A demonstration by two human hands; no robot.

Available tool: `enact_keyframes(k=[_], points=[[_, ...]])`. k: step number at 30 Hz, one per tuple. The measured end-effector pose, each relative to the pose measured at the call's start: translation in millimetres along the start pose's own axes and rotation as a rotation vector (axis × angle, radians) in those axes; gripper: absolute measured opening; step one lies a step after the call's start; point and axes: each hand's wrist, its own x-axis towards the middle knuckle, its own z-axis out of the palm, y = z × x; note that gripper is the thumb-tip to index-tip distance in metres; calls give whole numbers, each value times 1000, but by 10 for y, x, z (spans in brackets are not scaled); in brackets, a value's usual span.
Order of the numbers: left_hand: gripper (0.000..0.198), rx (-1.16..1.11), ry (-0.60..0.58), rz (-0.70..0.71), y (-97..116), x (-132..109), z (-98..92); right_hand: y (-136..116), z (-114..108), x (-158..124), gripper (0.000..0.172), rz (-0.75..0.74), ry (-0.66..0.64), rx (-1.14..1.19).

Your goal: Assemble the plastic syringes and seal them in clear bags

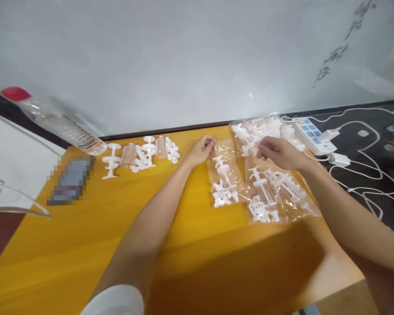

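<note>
My left hand (201, 150) pinches the top left corner of a clear plastic bag (228, 151) lying on the yellow table. White plastic parts (223, 174) show inside it. Fingers curled together, my right hand (279, 152) hovers over more clear bags; anything between its fingertips is hidden. Under and in front of it lie a bag with a ribbed clear cylinder and white pieces (264, 192), and a similar bag (290, 188) to its right. A larger bag of white parts (248, 133) rests behind, against the wall.
Left of my hands stand white stacked-disc pieces (111, 162), clear cups (128, 155) and small white parts (173, 151). Further left are a red-capped bottle (62, 124) and a blurred-out dark object (72, 179). A power strip (310, 133) with white cables sits at the right.
</note>
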Motion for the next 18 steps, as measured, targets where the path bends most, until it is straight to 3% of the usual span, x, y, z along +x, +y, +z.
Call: enact_keyframes(k=[4, 8, 11, 15, 18], points=[[13, -8, 99, 23, -68, 494, 96, -83, -27, -68, 34, -31, 71, 248], [14, 24, 205, 20, -82, 1022, 231, -185, -89, -141, 30, -123, 74, 312], [16, 75, 262, 12, -72, 1286, 296, -255, -111, -219, 26, -156, 88, 377], [14, 165, 222, 0, -49, 1333, 236, -347, -95, -307, 24, -154, 123, 444], [14, 210, 189, 4, 94, 1132, 88, -441, -73, -354, 21, -151, 148, 497]])
